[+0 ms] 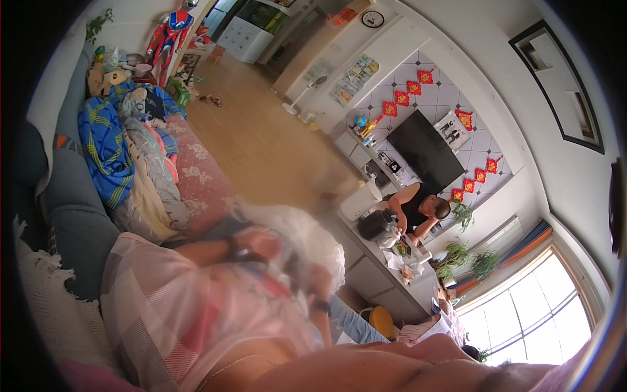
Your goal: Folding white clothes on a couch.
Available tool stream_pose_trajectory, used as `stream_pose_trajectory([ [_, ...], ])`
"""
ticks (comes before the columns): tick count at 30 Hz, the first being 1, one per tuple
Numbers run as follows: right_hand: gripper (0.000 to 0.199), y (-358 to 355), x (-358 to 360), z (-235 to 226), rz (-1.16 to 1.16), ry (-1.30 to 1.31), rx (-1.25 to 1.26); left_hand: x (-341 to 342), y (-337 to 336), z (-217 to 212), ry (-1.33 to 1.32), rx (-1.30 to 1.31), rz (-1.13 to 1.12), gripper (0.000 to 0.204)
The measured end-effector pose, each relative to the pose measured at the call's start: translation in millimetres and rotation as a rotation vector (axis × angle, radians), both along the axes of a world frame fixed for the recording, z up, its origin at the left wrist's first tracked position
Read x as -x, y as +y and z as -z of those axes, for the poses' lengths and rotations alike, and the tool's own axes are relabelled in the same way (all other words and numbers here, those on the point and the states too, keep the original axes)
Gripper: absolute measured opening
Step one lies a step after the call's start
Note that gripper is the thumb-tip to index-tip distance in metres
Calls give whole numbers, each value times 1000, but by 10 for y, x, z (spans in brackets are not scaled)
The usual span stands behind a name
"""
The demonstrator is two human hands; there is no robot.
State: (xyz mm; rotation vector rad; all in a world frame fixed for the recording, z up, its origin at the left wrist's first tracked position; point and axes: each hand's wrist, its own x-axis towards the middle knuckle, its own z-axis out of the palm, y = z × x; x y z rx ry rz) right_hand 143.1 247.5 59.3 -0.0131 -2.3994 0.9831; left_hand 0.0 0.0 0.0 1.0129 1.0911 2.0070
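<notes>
Holding my 2 hands at the white plastic bag (320, 238), I have the left hand (262, 245) at its near left edge and the right hand (319, 281) at its near right side. Both are blurred, so I cannot tell whether my fingers are clamped on the film or only curled against it. The bag puffs out just beyond them, in front of my pink checked top (147, 274). I judge that my hands stand apart to spread its thin, floppy sides, close to my body for control.

Left of the bag, a pink flowered cover (202, 166) lies over the sofa seat, with blue plaid cloth (104, 153) and beige cloth (144, 209) heaped along it, probably for easy reach. Beyond the bag spreads the wood floor (255, 111), with a white fan (304, 95) standing past it. Beyond the bag and to its right, a long counter (371, 279) carries a black appliance (375, 226), and 1 person (411, 202) in black leans there. Farther from the bag, the television (424, 147) sits between 2 strings of red ornaments; the window (532, 310) is far to the bag's right.
</notes>
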Motion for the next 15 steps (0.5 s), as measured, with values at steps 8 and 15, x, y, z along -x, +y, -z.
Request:
stream_pose_trajectory([
  [8, 22, 33, 1, -51, 5, -53, 190, -192, -93, -433, -769, -68, 284, 29],
  [15, 22, -7, -47, -84, -12, -25, 111, -252, -108, -443, -809, -78, 279, 29],
])
